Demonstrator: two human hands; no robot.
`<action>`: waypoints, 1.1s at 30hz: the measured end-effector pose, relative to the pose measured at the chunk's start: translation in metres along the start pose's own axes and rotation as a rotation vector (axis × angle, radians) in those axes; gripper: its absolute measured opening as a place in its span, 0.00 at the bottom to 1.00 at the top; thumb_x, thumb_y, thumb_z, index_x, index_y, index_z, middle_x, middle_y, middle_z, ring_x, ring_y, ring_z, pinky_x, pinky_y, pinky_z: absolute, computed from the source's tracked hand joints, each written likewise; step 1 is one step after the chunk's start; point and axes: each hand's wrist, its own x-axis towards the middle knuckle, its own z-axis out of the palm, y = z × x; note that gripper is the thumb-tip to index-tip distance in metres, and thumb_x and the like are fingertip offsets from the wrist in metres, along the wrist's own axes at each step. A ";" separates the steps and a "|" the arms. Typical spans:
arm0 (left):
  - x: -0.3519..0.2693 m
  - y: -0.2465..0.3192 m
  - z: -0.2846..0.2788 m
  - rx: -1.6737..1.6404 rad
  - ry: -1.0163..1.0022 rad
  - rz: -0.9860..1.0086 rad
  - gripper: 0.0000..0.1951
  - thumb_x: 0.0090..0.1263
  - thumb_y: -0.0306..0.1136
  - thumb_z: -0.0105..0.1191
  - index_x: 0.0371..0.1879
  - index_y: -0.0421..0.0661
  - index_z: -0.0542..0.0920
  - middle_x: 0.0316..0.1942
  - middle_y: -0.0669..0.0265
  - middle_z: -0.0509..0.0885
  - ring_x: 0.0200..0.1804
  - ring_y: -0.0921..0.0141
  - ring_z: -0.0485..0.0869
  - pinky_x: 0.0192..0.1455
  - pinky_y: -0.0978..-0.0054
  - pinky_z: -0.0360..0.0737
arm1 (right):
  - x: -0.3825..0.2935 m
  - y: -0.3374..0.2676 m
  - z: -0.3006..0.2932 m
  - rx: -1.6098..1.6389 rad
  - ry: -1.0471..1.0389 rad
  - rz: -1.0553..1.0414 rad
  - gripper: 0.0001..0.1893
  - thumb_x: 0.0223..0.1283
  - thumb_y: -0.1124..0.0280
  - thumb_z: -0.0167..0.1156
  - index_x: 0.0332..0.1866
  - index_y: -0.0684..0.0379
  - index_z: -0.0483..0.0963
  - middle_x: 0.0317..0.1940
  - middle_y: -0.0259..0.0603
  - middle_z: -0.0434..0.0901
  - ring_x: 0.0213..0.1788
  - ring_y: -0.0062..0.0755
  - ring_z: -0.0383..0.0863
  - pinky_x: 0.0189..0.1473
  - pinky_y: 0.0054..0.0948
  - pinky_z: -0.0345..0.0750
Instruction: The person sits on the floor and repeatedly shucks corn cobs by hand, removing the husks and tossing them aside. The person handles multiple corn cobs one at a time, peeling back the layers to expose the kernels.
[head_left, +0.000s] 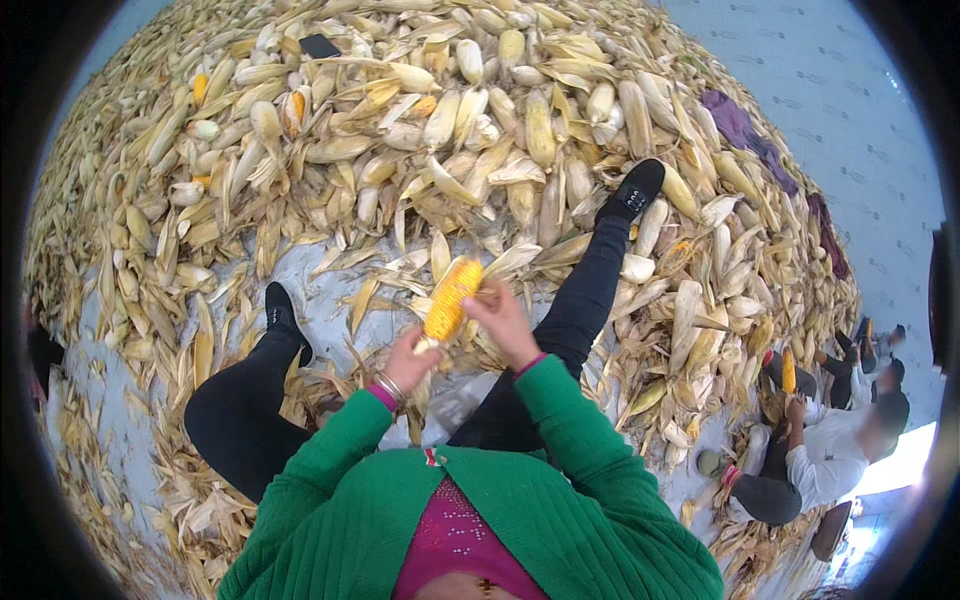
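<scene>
A yellow ear of corn (452, 300), its kernels bared, is held tilted between my two hands above the floor. My left hand (412, 361) grips the lower end, where pale husk shows under the fingers. The fingers of my right hand (502, 315) are at the ear's right side near its upper half, with the thumb against the kernels. Strips of pale husk stick out around the ear's top. In front of my feet rises a large heap of corn ears in dry husks (450, 127).
My legs in black trousers (577, 300) spread to both sides. Loose husks (364, 300) litter the grey floor sheet (315, 259). On the heap lie a dark flat object (320, 46) and purple cloth (726, 120). Several people sit at right; the nearest person (832, 450) holds a bared ear (788, 371).
</scene>
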 end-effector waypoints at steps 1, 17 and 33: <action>-0.005 0.003 0.008 0.088 -0.037 0.110 0.24 0.61 0.39 0.66 0.54 0.39 0.79 0.42 0.61 0.86 0.42 0.68 0.84 0.50 0.68 0.78 | -0.002 0.009 0.017 0.175 -0.043 -0.142 0.27 0.60 0.71 0.69 0.60 0.68 0.65 0.47 0.45 0.80 0.45 0.27 0.81 0.49 0.28 0.79; -0.007 -0.038 -0.041 1.467 -0.218 0.001 0.26 0.55 0.47 0.66 0.50 0.46 0.79 0.38 0.54 0.85 0.46 0.54 0.84 0.53 0.53 0.77 | 0.022 0.027 -0.046 0.445 -0.129 0.560 0.21 0.62 0.57 0.64 0.54 0.57 0.72 0.35 0.35 0.81 0.33 0.27 0.83 0.24 0.24 0.74; 0.000 -0.065 -0.025 1.145 -0.425 -0.107 0.24 0.63 0.49 0.59 0.46 0.40 0.80 0.43 0.51 0.86 0.46 0.52 0.85 0.52 0.56 0.81 | 0.061 -0.204 -0.251 0.296 0.463 -0.617 0.08 0.66 0.64 0.59 0.38 0.57 0.77 0.28 0.33 0.80 0.27 0.18 0.77 0.27 0.19 0.72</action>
